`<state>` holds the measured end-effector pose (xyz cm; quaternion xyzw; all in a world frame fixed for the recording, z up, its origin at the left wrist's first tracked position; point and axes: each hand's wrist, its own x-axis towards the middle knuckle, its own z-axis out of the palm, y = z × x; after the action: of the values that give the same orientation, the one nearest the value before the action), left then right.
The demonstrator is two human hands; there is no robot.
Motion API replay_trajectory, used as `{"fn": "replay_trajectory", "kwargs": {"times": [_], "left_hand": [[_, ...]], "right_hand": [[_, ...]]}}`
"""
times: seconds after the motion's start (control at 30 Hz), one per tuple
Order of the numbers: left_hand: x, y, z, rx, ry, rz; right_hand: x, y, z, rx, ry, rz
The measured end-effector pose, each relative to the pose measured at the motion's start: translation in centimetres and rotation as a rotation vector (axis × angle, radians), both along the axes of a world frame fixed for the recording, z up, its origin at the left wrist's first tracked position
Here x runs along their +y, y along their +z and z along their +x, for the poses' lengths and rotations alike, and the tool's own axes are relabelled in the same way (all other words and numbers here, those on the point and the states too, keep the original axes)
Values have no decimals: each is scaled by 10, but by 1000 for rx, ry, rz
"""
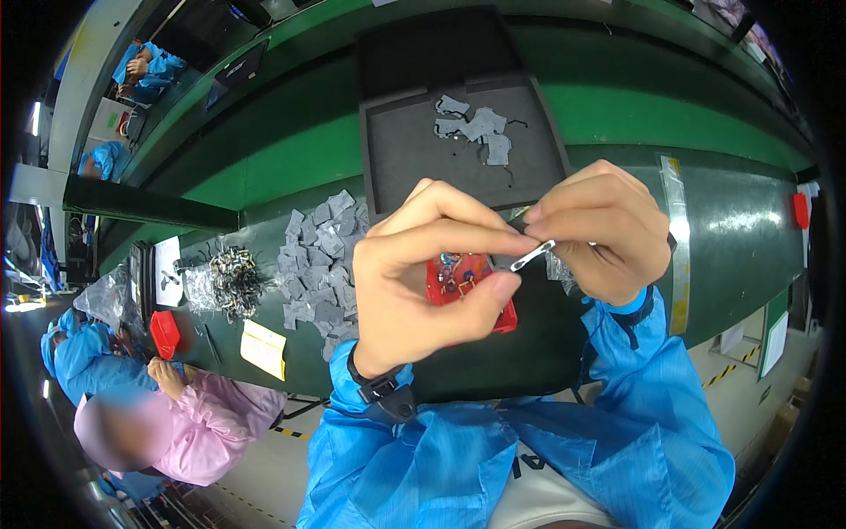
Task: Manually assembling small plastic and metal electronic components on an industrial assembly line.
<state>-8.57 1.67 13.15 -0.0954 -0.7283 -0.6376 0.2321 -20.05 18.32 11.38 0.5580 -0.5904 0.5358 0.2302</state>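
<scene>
Close in front of me, my left hand and my right hand meet over the bench. A small, flat silver-white strip with dark spots is held between my left thumb and index finger. The fingertips of my right hand pinch at its upper end, where a bit of something dark shows; its kind is too small to make out. Beneath my hands is a red bin with small parts, partly covered by my left hand. Beyond them lies a black tray holding several grey flat pieces with thin black leads.
Left of my hands is a heap of grey flat pieces. Farther left are a bundle of small wired parts, a yellow paper and another red bin. A person in pink sits there. Tape crosses the bench at right.
</scene>
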Motion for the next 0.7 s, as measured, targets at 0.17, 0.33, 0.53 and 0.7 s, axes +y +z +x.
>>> {"fn": "replay_trajectory", "kwargs": {"times": [0.17,0.33,0.53,0.7], "left_hand": [[-3,-6,0,-45,-60,103],[-7,-5,5,-59,-81,150],[-6,-11,3,-113,-187,304],[-7,-12,2,-113,-243,309]], "right_hand": [[4,5,7,72,-129,107],[-4,0,7,-109,36,78],[-2,-6,4,-80,82,18],[-4,-7,6,-26,62,-17]]}}
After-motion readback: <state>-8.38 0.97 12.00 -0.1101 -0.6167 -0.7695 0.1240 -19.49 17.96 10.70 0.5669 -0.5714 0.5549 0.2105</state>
